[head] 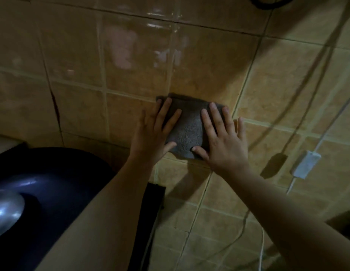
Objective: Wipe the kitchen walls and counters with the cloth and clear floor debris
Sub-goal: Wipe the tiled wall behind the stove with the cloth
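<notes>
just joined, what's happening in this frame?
A person is wiping a tan tiled wall with a folded grey cloth. Both hands lie flat on it with fingers spread: the left hand on the cloth's left side, the right hand on its right side, pressing it against the tiles near a corner of the wall. A white cable with an inline box hangs to the right, clear of the cloth. A dark rounded object sits at lower left; the dim light hides what it is.
</notes>
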The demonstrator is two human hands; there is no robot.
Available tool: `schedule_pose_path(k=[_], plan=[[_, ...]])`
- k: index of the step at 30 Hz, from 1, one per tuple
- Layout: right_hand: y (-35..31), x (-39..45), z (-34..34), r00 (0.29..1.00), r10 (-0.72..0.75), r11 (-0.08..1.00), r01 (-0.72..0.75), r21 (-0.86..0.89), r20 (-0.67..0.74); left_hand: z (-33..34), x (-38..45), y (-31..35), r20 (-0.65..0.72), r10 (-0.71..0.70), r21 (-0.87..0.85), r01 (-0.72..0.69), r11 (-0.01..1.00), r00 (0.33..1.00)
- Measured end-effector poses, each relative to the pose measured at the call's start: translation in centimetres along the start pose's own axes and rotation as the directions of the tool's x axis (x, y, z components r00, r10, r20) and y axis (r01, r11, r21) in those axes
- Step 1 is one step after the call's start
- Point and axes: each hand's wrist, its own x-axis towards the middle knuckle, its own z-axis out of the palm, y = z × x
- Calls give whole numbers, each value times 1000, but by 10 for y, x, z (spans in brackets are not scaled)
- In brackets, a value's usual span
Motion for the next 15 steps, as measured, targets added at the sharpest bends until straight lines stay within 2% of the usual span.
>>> schedule_pose_path(k=[8,15], plan=[[-1,1,6,996,-60,998,58,-35,-62,1,-5,1,27,-13,-27,13,1000,1000],[4,5,-9,999,-32,996,33,-80,9,-5,-1,-2,28,-21,-121,24,992,999]])
